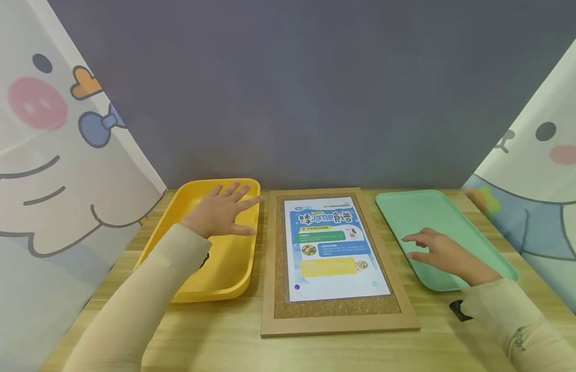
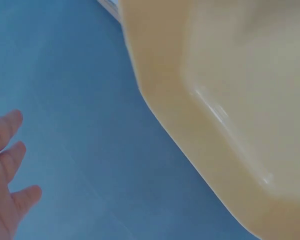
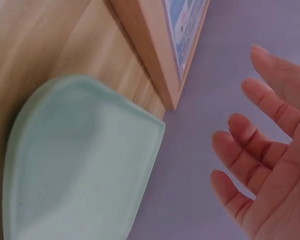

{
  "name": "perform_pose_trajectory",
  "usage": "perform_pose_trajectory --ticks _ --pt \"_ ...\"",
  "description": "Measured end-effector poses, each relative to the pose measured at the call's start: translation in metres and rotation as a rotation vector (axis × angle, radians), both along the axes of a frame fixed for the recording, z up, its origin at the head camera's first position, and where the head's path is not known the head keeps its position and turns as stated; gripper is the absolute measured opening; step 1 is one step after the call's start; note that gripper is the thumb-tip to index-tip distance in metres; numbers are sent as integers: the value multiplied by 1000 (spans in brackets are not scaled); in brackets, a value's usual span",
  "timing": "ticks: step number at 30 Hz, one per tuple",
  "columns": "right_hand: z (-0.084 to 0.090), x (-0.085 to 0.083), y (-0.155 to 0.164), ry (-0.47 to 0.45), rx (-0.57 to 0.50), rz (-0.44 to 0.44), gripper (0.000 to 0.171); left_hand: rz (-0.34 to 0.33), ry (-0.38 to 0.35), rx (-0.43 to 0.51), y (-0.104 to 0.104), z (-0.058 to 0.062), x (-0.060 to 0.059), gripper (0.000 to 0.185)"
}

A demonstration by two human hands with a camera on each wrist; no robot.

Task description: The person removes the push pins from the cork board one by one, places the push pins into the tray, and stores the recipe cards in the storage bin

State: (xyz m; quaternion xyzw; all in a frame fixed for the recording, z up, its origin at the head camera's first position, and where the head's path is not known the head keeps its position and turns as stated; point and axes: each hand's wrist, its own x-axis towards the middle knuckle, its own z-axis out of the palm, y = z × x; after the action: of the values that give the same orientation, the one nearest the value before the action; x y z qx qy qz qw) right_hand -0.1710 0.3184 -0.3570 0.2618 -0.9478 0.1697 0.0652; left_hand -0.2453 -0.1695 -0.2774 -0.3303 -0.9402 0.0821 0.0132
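My left hand [image 1: 218, 213] hovers over a yellow tray [image 1: 243, 287] with its fingers spread and nothing held. In the left wrist view its fingertips [image 2: 24, 197] show at the left edge, apart from the tray. My right hand [image 1: 441, 253] is above the near left part of a green tray [image 1: 455, 222], fingers loosely bent and holding nothing. Between the trays lies a cork board [image 1: 341, 324] with a wooden frame. A printed poster [image 1: 336, 248] in blue, green and yellow lies on its cork, with a small purple dot and a pale green dot near its lower corners.
All of these lie on a wood-grain table [image 1: 213, 336]. A grey wall [image 1: 315, 93] stands behind it, and cartoon-printed curtains [image 1: 50, 181] flank both sides. A small black object [image 1: 460, 310] shows beside the right sleeve.
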Motion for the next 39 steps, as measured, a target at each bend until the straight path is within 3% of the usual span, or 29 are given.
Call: perform_pose_trajectory --ticks 5,10,17,23,26,32,36,39 --pt "4 -2 -12 -4 22 15 35 -39 32 -26 13 2 4 88" --pt "8 -2 -25 -118 53 3 36 -16 11 -63 23 -2 2 88" --pt "3 -1 -36 -164 37 69 35 12 -105 -47 48 -5 0 89" --pt "1 -2 -42 -195 -4 65 33 27 -217 -17 77 -10 -8 96" --pt "-2 -9 -46 -265 -51 88 30 33 -249 -21 85 -15 -12 98" --pt "-9 -21 -50 -481 -159 89 27 118 -274 -37 94 -24 -16 102" --pt "-9 -20 -49 -538 -178 84 24 162 -272 -60 103 -25 -17 103" --pt "-8 -17 -48 -563 -188 83 20 180 -309 -41 109 -26 -19 103"
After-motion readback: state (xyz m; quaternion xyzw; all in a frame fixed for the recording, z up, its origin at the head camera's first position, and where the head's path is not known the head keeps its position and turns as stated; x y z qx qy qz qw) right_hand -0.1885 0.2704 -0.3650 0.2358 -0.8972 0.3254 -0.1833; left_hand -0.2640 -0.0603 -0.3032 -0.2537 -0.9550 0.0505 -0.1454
